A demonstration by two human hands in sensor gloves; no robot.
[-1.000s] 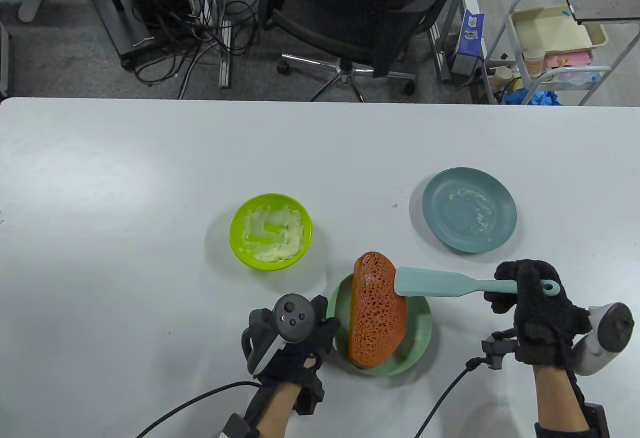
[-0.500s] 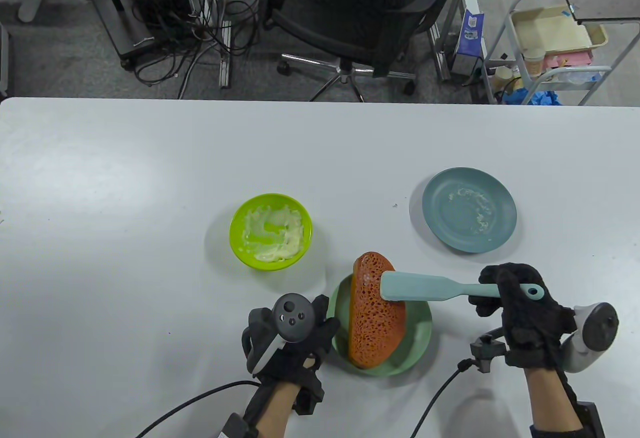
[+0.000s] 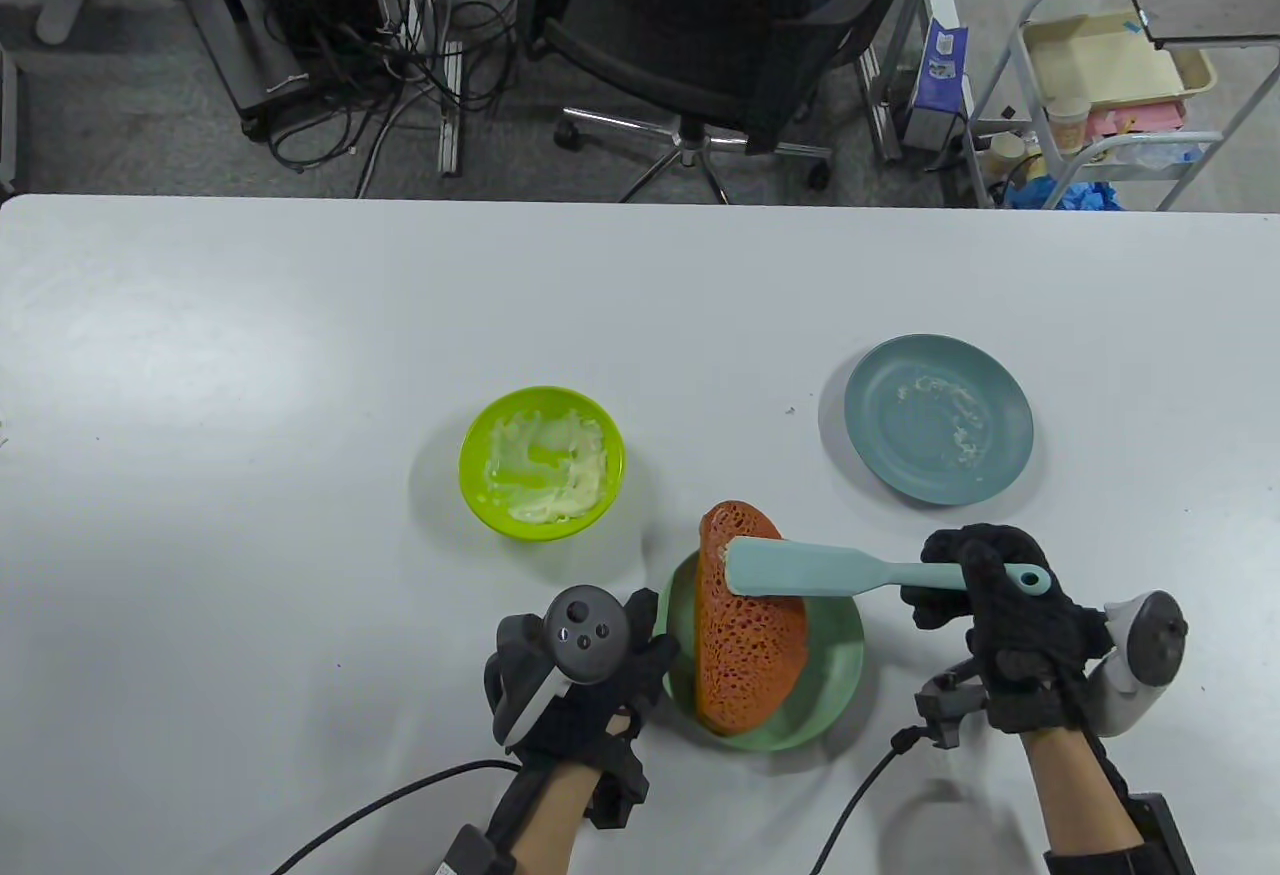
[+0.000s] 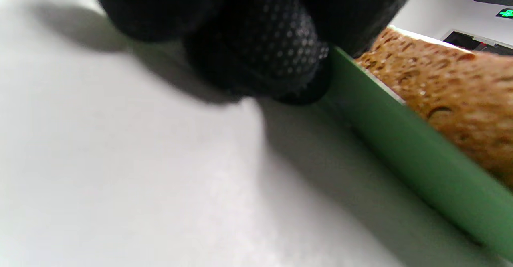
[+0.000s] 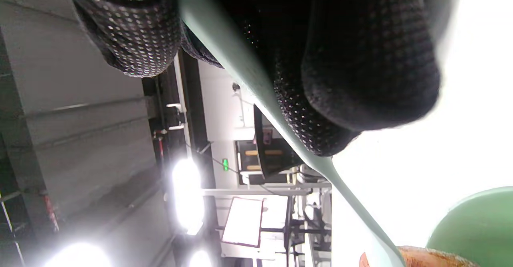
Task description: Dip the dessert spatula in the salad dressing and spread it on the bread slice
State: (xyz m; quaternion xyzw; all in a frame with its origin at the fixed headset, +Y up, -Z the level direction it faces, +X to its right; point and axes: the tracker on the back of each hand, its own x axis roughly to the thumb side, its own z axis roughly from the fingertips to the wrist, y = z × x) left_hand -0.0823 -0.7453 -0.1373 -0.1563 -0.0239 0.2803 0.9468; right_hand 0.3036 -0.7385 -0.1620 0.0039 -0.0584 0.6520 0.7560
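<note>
Spreading dressing, right hand (image 3: 1000,615) clenched the spatula (image 3: 850,570), blade flat across the bread slice (image 3: 750,655). Left hand (image 3: 580,675) braced the green plate (image 3: 840,660) rim, steadying it; grip indeterminable.

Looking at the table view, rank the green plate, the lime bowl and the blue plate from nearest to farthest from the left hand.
From the left hand:
1. Green plate, right beside it; the fingers touch its rim.
2. Lime bowl, farther back on the table, slightly left.
3. Blue plate, far off to the right.
</note>
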